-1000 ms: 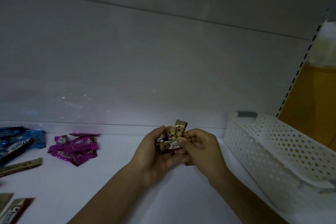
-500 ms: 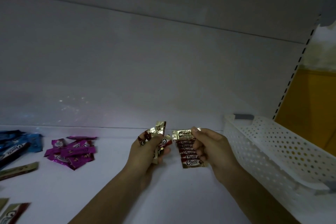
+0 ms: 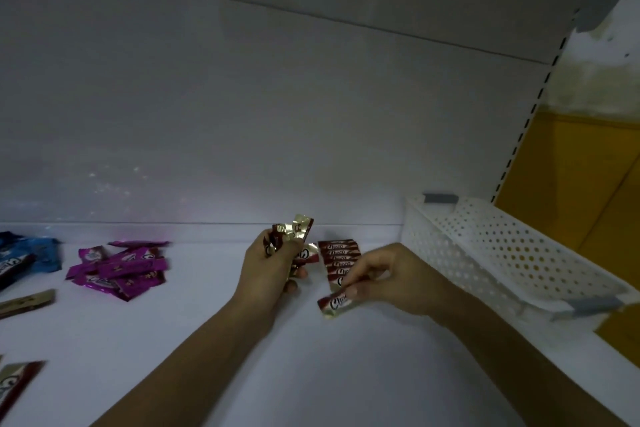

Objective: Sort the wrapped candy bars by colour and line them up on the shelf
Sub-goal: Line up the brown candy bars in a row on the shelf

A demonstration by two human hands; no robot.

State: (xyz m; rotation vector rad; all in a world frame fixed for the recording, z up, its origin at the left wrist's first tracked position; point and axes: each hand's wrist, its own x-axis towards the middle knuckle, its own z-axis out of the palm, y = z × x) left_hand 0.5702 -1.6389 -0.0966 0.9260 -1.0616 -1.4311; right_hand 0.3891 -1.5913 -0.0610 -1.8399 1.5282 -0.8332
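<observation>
**Red bar being added at the near end of the row**

Slipping is the main risk at the right hand (image 3: 391,277). Its fingers are curling downward, and its thumb and forefinger are pinching only one end of a red bar (image 3: 336,303). The free end is hanging askew to the row of red bars (image 3: 339,256) lying just beyond it. Set down at that slant, the bar is likely to be landing crooked or pushing the overlapped bars out of line. The foil wrappers are probably sliding easily on the smooth shelf (image 3: 207,340). Whether the bar is touching the shelf yet, I cannot tell.

The left hand (image 3: 273,263) is clamping a bunch of red-and-gold bars (image 3: 294,232), with its fingers wrapping their lower halves and the tops fanning upward. One bar is poking out sideways toward the row, and a slack grip could be letting it drop onto the lined-up bars. The two hands are staying apart, with the row lying between and behind them.

Further out, purple bars (image 3: 117,269) are lying in a loose heap well to the left, and blue bars (image 3: 38,250) are lying beyond them at the edge of view. Dim light is making dark red and gold wrappers easy to confuse. A white basket (image 3: 502,253) is sitting on the right, near the right forearm, which could be bumping it.
</observation>
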